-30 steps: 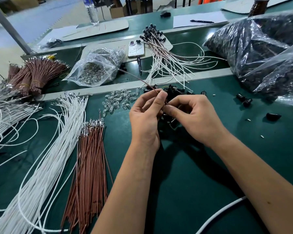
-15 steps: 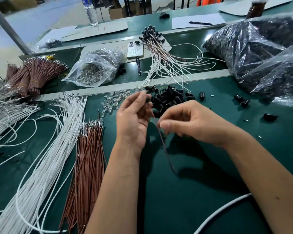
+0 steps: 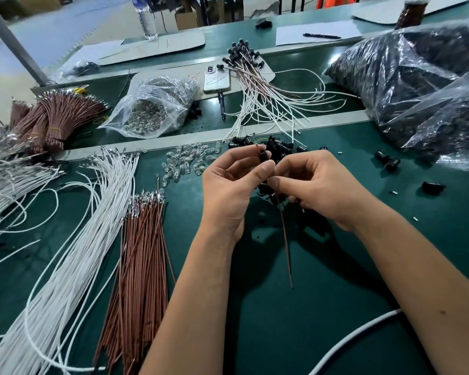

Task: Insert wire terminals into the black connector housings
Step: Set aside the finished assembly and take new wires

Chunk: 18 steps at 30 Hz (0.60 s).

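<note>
Head: L hand [image 3: 229, 185] w/ housing [image 3: 264, 156]

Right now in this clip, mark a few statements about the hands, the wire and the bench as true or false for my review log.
1. The left hand pinches a black connector housing between thumb and fingers. True.
2. The brown wire at the hands hangs down toward the person. True.
3. The right hand lies flat and open on the mat. False: it is raised with its fingers curled, its grip at the wire's upper end.
4. The loose brown wires on the mat lie right of both arms. False: they lie left of the left arm, beside the white wires.
5. A phone lies behind the pile of loose black housings. True.
</note>
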### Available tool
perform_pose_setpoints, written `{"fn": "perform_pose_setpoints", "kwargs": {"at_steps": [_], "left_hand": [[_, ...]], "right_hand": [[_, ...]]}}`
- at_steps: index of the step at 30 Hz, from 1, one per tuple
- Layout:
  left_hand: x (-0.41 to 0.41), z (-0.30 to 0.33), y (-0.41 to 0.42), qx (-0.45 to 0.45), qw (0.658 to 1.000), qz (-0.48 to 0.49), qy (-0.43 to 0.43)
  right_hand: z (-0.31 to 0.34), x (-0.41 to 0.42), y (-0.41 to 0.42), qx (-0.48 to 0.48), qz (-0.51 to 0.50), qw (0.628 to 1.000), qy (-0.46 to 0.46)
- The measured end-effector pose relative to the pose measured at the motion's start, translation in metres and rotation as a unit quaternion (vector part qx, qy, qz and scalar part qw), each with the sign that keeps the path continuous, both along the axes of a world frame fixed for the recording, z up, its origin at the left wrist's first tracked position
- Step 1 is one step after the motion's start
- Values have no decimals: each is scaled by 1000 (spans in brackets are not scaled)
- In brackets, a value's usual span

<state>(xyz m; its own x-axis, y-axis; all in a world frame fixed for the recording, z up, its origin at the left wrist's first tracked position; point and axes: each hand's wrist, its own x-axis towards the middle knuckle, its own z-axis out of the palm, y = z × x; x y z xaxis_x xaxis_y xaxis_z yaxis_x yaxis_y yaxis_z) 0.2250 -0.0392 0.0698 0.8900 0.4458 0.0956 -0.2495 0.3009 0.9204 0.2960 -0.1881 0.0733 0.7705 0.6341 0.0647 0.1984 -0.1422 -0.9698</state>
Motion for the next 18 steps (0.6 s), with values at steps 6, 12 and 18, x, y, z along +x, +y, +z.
{"fn": "perform_pose_setpoints", "kwargs": {"at_steps": [6, 12, 18], "left_hand": [[1, 1, 0, -11, 1000, 3, 15], [1, 4, 2, -137, 990, -18, 35], [0, 6, 5, -151, 986, -24, 59]], "right_hand": [[1, 3, -3, -5, 2, 1000, 7], [3, 2, -5, 6, 29, 998, 53], [3, -7, 4, 73, 24, 993, 87]]}}
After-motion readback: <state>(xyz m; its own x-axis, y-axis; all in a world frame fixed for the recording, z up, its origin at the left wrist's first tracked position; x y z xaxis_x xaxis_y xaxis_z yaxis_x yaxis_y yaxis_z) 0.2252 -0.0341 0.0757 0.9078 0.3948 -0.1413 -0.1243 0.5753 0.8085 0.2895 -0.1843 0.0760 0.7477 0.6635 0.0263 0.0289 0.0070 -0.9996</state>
